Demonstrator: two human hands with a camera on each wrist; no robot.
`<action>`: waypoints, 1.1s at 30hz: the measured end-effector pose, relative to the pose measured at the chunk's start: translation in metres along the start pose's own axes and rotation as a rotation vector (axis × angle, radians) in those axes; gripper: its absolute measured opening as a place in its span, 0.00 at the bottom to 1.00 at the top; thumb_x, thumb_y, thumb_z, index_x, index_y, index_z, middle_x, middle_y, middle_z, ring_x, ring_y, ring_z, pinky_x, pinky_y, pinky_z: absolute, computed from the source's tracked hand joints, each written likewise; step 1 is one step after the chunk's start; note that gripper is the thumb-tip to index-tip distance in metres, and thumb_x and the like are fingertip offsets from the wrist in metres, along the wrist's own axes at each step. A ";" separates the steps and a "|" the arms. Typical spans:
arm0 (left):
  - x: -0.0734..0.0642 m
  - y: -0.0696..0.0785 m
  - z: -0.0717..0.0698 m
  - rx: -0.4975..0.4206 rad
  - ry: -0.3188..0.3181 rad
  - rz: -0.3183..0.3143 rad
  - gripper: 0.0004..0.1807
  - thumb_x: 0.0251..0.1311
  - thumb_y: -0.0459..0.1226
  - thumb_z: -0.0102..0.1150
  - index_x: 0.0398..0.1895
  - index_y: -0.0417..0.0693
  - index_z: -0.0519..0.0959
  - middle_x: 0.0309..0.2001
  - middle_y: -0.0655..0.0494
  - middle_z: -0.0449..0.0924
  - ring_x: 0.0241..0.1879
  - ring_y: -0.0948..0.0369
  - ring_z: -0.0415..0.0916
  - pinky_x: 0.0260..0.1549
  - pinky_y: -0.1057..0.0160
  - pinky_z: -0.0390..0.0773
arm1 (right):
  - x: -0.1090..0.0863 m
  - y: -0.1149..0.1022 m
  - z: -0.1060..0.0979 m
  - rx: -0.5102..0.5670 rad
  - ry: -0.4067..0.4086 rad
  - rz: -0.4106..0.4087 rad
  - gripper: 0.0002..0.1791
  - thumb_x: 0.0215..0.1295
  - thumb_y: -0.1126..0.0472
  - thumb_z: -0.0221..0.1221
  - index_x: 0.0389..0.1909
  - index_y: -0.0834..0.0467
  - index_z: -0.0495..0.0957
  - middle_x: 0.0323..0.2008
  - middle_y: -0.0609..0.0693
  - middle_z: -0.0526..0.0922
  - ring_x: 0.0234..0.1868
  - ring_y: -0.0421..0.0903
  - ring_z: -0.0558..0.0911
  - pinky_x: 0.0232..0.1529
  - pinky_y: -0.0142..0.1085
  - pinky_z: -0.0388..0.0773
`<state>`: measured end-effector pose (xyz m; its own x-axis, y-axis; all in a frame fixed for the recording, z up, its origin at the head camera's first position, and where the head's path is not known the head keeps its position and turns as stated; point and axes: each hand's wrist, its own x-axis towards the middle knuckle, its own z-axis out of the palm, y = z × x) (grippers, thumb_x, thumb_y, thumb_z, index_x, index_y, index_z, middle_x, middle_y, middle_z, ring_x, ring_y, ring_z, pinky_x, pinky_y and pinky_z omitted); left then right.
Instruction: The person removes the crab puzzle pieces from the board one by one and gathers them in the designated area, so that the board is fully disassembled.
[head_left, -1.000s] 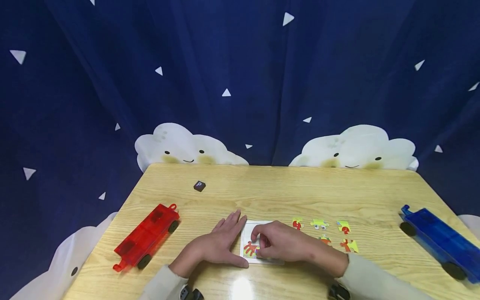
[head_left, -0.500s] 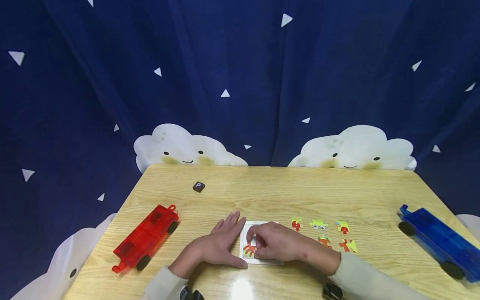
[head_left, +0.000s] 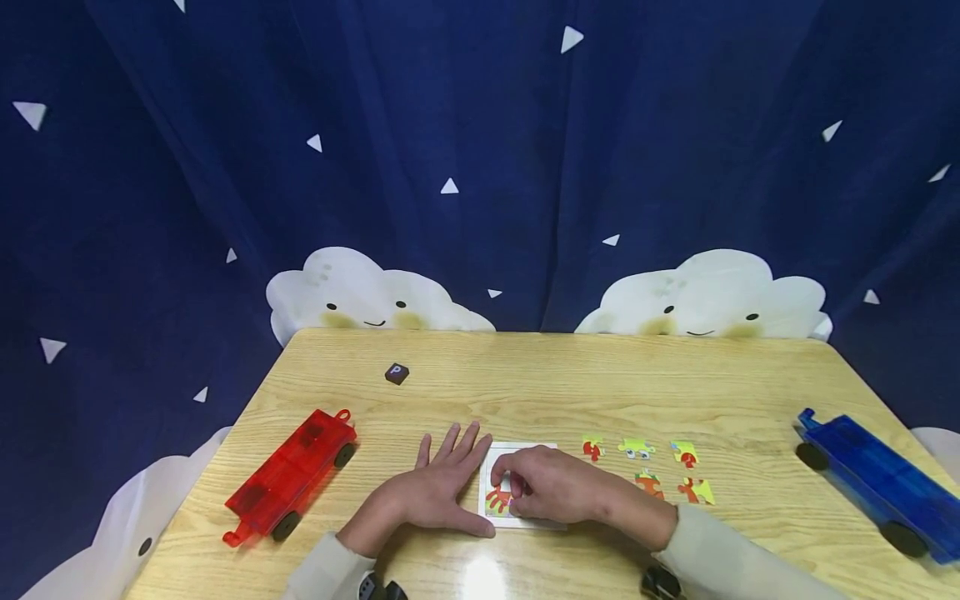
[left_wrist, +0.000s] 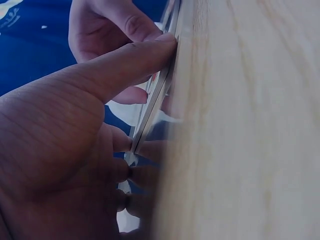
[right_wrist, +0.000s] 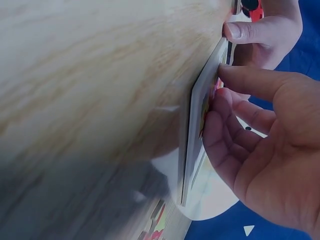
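A white square puzzle tray (head_left: 525,524) lies on the table between my hands. My left hand (head_left: 437,493) rests beside it with fingers spread, its thumb at the tray's near left corner. In the tray's lower left sits a yellow puzzle piece with a red claw-like shape (head_left: 497,501). My right hand (head_left: 558,483) is over the tray, thumb and fingers curled and pinching a small colourful puzzle piece, mostly hidden under them. In the right wrist view, the fingertips (right_wrist: 223,95) are right at the tray's surface.
Several loose yellow and red puzzle pieces (head_left: 637,450) lie in two rows right of the tray. A red wheeled toy car base (head_left: 292,475) stands at left, a blue one (head_left: 877,479) at right. A black block marked P (head_left: 397,373) lies farther back.
My right hand has shifted slightly left over the tray with the piece at its fingertips. The fingers of my left hand have spread wider; its palm has stayed in place.
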<state>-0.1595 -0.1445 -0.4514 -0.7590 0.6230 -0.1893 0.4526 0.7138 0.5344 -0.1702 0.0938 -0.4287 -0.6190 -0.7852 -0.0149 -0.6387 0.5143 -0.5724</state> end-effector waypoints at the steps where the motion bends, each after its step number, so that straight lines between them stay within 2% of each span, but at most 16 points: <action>1: 0.000 0.000 0.000 -0.001 -0.002 -0.001 0.64 0.55 0.65 0.68 0.84 0.46 0.46 0.83 0.44 0.34 0.80 0.42 0.26 0.69 0.30 0.29 | 0.000 0.000 0.000 -0.002 -0.002 0.000 0.15 0.57 0.68 0.69 0.44 0.54 0.80 0.28 0.36 0.75 0.29 0.31 0.72 0.36 0.30 0.72; 25: 0.001 0.000 -0.002 -0.002 -0.021 -0.010 0.64 0.56 0.66 0.66 0.84 0.47 0.45 0.83 0.44 0.32 0.80 0.43 0.24 0.69 0.31 0.27 | 0.000 -0.004 0.000 0.035 -0.011 0.029 0.17 0.57 0.70 0.69 0.44 0.52 0.76 0.25 0.34 0.74 0.26 0.31 0.72 0.34 0.31 0.72; 33: 0.001 0.001 -0.002 0.002 -0.021 -0.009 0.64 0.56 0.66 0.66 0.84 0.46 0.44 0.83 0.43 0.32 0.80 0.43 0.24 0.69 0.31 0.26 | -0.002 -0.006 0.000 -0.005 0.002 0.071 0.18 0.57 0.69 0.70 0.45 0.51 0.77 0.35 0.41 0.75 0.34 0.35 0.72 0.42 0.36 0.73</action>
<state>-0.1610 -0.1436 -0.4500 -0.7529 0.6233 -0.2115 0.4468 0.7200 0.5311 -0.1649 0.0917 -0.4252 -0.6639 -0.7459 -0.0536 -0.5951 0.5704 -0.5661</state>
